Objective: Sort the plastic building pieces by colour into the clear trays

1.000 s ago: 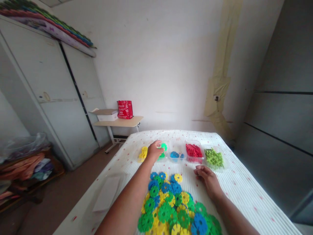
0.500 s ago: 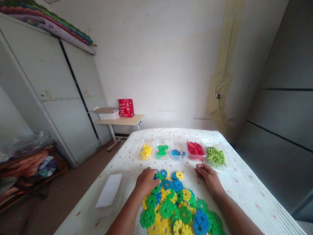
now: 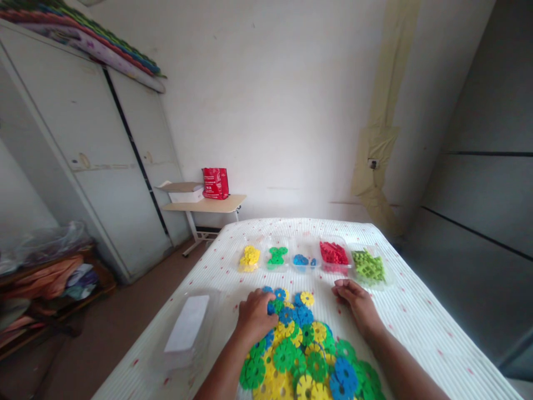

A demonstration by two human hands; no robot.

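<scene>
Lying heaped: green, yellow, blue slotted discs, near part of spotted tablecloth. Left hand at heap's far-left edge, fingers bent; can't tell if disc gripped. Right hand beside heap, fingers half-curled, hold unclear. Beyond: row of five clear tubs.

there are two hands, five trays in a row, one disc heap and two tables.
</scene>
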